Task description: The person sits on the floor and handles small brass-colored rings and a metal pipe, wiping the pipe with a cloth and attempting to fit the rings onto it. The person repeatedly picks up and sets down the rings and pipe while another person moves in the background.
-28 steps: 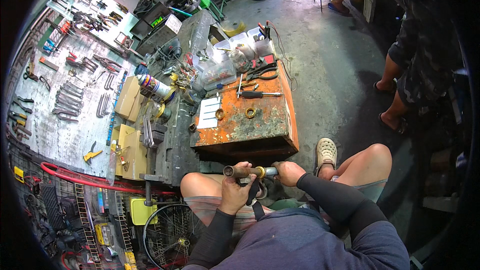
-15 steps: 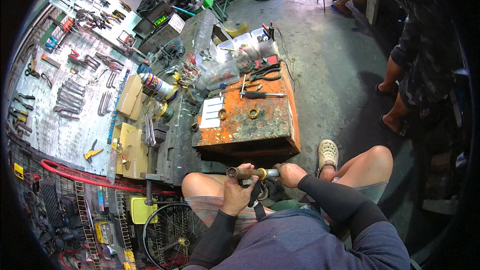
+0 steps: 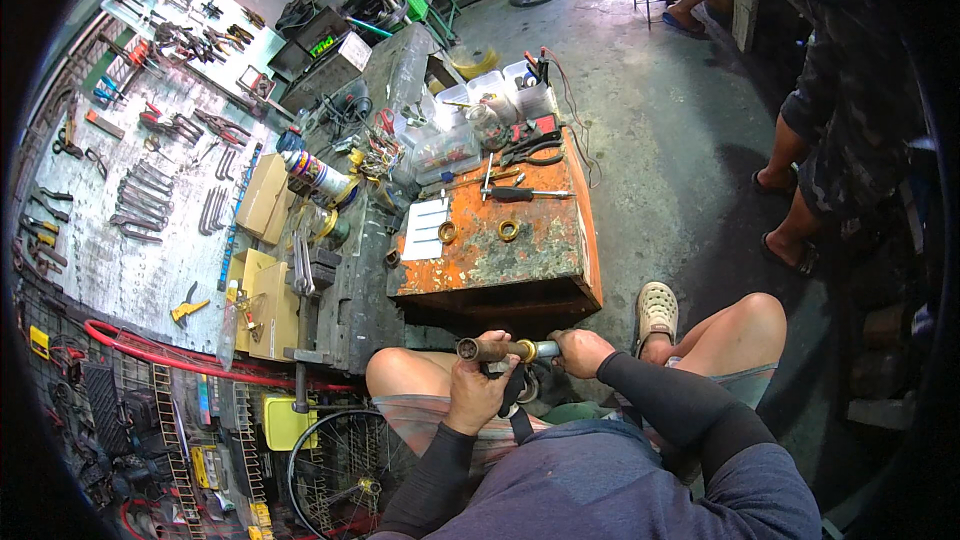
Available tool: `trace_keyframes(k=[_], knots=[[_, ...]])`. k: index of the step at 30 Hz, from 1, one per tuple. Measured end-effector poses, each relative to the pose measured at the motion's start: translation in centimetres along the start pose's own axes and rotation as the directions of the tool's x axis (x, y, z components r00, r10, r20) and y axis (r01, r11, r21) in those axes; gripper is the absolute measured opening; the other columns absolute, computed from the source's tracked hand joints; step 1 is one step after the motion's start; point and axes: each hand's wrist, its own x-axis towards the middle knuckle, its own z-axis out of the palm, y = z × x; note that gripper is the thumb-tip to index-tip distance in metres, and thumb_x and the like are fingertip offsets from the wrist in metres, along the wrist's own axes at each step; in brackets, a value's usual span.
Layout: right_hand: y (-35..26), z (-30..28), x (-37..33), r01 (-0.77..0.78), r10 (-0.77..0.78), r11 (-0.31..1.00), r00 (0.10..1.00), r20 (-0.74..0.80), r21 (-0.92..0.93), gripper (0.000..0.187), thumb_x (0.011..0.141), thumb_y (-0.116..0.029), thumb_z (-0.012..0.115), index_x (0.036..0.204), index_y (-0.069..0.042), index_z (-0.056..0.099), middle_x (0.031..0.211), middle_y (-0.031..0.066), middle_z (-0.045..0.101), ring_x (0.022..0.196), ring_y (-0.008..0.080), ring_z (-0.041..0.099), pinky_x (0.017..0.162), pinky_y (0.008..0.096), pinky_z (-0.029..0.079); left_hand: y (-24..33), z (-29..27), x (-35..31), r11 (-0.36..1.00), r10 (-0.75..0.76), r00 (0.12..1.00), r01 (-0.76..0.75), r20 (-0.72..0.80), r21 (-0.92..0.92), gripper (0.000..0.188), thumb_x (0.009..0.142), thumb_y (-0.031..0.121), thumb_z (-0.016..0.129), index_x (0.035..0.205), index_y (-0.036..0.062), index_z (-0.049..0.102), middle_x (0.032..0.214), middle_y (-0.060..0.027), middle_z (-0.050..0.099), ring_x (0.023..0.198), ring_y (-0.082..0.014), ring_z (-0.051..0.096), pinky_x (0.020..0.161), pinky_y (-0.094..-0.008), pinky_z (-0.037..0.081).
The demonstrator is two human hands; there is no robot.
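With little changed, the left hand [image 3: 478,395] still grips the brown metal tube [image 3: 484,350] and the right hand [image 3: 583,352] the silvery shaft [image 3: 547,349] beyond the brass-coloured ring [image 3: 527,349], between the knees [image 3: 398,372], suggesting an unchanged step.

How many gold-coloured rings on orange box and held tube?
3: one ring at the white sheet's right edge, another farther right on the orange box, one around the tube between left hand and right hand. Hands may hide more.

Hands [image 3: 476,396] [image 3: 584,352] grip brown tube [image 3: 484,349] with gold ring [image 3: 527,349].
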Motion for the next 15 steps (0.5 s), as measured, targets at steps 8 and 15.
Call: trace_keyframes(k=[8,15], knots=[[0.28,0.09,-0.02,0.013,-0.013,1.000,1.000,-0.005,0.002,0.031,0.093,-0.020,0.079,0.117,-0.002,0.070,0.107,0.0233,0.078,0.105,0.0430,0.076,0.091,0.0538,0.059,0.16,0.26,-0.05,0.999,-0.008,1.000,0.008,-0.001,-0.039,0.043,0.096,0.003,0.084,0.136,0.0022,0.068,0.127,-0.0141,0.078,0.123,-0.0236,0.074,0.106,-0.0373,0.059],[-0.02,0.01,-0.08,-0.020,0.020,1.000,1.000,0.010,0.010,0.031,0.092,-0.019,0.079,0.116,-0.002,0.070,0.107,0.0237,0.078,0.107,0.0434,0.076,0.091,0.0541,0.059,-0.30,0.74,-0.32,0.998,-0.009,1.000,0.009,-0.008,-0.069,0.043,0.094,0.002,0.086,0.134,0.0042,0.069,0.125,-0.0125,0.078,0.119,-0.0242,0.074,0.104,-0.0381,0.059]])
